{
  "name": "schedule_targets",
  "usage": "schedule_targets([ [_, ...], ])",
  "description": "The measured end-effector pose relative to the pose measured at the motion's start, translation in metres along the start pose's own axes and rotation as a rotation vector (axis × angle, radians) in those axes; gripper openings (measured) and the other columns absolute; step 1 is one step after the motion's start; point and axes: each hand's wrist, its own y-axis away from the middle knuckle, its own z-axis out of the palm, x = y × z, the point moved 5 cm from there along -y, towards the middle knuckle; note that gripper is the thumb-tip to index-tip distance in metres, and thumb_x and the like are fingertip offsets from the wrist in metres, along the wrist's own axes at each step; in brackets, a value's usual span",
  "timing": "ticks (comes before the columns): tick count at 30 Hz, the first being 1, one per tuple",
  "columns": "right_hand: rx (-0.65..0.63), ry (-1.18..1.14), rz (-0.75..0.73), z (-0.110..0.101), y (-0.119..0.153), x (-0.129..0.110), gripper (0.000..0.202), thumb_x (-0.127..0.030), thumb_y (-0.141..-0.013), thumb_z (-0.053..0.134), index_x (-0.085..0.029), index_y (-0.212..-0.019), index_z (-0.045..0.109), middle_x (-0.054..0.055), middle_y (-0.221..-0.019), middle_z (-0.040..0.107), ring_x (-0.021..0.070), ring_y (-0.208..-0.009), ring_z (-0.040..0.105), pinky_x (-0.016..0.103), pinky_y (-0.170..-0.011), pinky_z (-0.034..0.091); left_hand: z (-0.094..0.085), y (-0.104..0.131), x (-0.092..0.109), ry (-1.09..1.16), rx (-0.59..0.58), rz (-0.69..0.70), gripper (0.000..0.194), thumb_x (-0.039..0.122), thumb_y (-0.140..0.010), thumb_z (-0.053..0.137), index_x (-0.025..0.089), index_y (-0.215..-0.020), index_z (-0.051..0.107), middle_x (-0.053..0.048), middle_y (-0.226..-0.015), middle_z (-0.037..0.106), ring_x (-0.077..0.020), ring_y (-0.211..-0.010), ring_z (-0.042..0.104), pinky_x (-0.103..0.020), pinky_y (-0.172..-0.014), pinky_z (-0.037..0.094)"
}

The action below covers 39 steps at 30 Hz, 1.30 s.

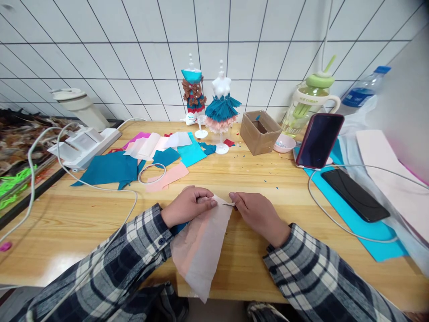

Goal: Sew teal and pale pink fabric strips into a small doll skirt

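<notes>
Over the near edge of a wooden bench [248, 264], a thin pale sheet [212, 237] is pinched near its top by the left hand [187, 206]; its upper corner is pinched in the right hand's [258, 213] grip, beside a narrow dark line. The sheet could be torn crookedly if uneven tension is applied.

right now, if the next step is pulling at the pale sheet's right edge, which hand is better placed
Probably the right hand: it pinches the pale sheet near its upper right corner, while the left hand grips the sheet's top.
</notes>
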Motion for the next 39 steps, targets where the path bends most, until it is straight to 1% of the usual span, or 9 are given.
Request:
schedule_targets([
  [7, 0.021, 0.079, 0.003, -0.0013, 0.0005, -0.0005, 0.052, -0.048, -0.100, 0.022, -0.022, -0.074, 0.059, 0.001, -0.073, 0.067, 0.0156, -0.066, 0.054, 0.028, -0.058, 0.024, -0.0001, 0.0001, -0.0006, -0.031, 0.016, 0.000, 0.034, 0.046, -0.084, 0.056, 0.014, -0.074, 0.063, 0.002, -0.065, 0.055, -0.0119, -0.065, 0.049, -0.021, -0.060, 0.036],
  [10, 0.036, 0.101, 0.007, -0.0019, 0.0000, 0.0005, 0.053, -0.049, -0.100, 0.023, -0.022, -0.073, 0.060, 0.001, -0.072, 0.066, 0.0153, -0.066, 0.054, 0.028, -0.058, 0.024, 0.0002, 0.0002, -0.0006, -0.030, 0.016, 0.003, 0.034, 0.046, -0.084, 0.056, 0.014, -0.074, 0.063, 0.002, -0.065, 0.054, -0.0119, -0.065, 0.049, -0.021, -0.060, 0.036],
  [14, 0.028, 0.066, 0.002, -0.0015, -0.0002, 0.0001, 0.053, -0.048, -0.100, 0.022, -0.022, -0.073, 0.060, 0.002, -0.072, 0.067, 0.0148, -0.066, 0.054, 0.027, -0.058, 0.025, 0.0012, -0.0002, -0.0009, -0.017, 0.006, -0.001, 0.034, 0.046, -0.084, 0.055, 0.014, -0.073, 0.063, 0.003, -0.062, 0.051, -0.0111, -0.061, 0.047, -0.021, -0.057, 0.035],
  [19, 0.017, 0.037, 0.003, 0.0014, 0.0000, -0.0011, 0.053, -0.048, -0.100, 0.021, -0.022, -0.074, 0.060, 0.002, -0.074, 0.067, 0.0148, -0.067, 0.055, 0.027, -0.058, 0.025, 0.0016, -0.0001, -0.0008, -0.026, 0.009, -0.001, 0.035, 0.046, -0.084, 0.055, 0.014, -0.073, 0.063, 0.003, -0.062, 0.053, -0.0112, -0.062, 0.048, -0.021, -0.058, 0.035],
  [25, 0.030, 0.044, -0.012, 0.0041, 0.0000, -0.0031, 0.053, -0.048, -0.100, 0.021, -0.022, -0.074, 0.059, 0.001, -0.069, 0.064, 0.0143, -0.064, 0.052, 0.027, -0.056, 0.023, -0.0007, 0.0005, 0.0004, -0.082, 0.057, 0.032, 0.033, 0.047, -0.083, 0.058, 0.015, -0.076, 0.066, 0.002, -0.062, 0.056, -0.0122, -0.064, 0.049, -0.022, -0.061, 0.037],
  [29, 0.051, 0.059, -0.012, 0.0022, 0.0000, -0.0041, 0.052, -0.048, -0.101, 0.021, -0.023, -0.074, 0.059, 0.001, -0.068, 0.063, 0.0138, -0.062, 0.050, 0.027, -0.056, 0.022, -0.0005, 0.0002, 0.0001, -0.084, 0.067, 0.025, 0.033, 0.047, -0.082, 0.059, 0.016, -0.077, 0.067, 0.002, -0.062, 0.057, -0.0125, -0.064, 0.050, -0.021, -0.060, 0.038],
  [34, 0.064, 0.093, -0.015, 0.0007, -0.0004, -0.0049, 0.053, -0.048, -0.101, 0.022, -0.023, -0.075, 0.060, 0.001, -0.070, 0.065, 0.0143, -0.063, 0.051, 0.027, -0.055, 0.021, 0.0015, -0.0008, -0.0006, -0.070, 0.036, 0.007, 0.034, 0.047, -0.083, 0.057, 0.015, -0.076, 0.066, 0.002, -0.065, 0.060, -0.0118, -0.064, 0.051, -0.021, -0.060, 0.038],
  [39, 0.075, 0.111, -0.004, -0.0004, 0.0011, -0.0072, 0.054, -0.048, -0.100, 0.022, -0.023, -0.076, 0.063, 0.001, -0.071, 0.066, 0.0148, -0.063, 0.053, 0.028, -0.055, 0.021, 0.0028, -0.0011, 0.0008, -0.059, 0.023, 0.012, 0.033, 0.046, -0.084, 0.057, 0.015, -0.079, 0.069, 0.001, -0.067, 0.064, -0.0135, -0.066, 0.055, -0.023, -0.064, 0.041],
])
